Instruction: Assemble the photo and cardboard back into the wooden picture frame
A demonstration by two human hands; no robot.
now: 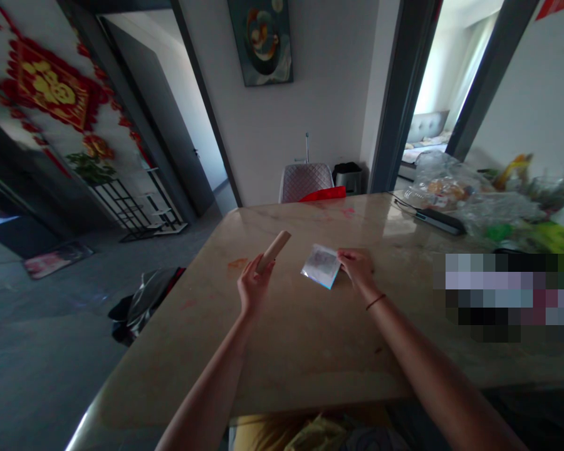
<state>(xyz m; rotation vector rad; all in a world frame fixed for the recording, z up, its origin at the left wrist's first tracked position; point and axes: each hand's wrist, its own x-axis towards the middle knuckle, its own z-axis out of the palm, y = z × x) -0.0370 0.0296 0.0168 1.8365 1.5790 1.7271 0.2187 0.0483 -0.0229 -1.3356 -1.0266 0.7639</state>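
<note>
My left hand (254,285) is closed around the lower end of a beige, flat stick-like piece (276,247), which tilts up and to the right above the table. Its exact kind is hard to make out. To the right, my right hand (357,266) pinches the right edge of a small clear plastic packet (321,265) with a whitish, printed face and a blue lower edge. A dark band circles the right wrist. The packet is just above or touching the tabletop; I cannot tell which. A gap separates the stick from the packet.
Both hands are over a marble-patterned table (310,351). On its right side lie a dark elongated device (439,220) with a cable and crumpled plastic bags (451,181). A quilted chair (306,178) with a red item (324,193) stands beyond the far edge.
</note>
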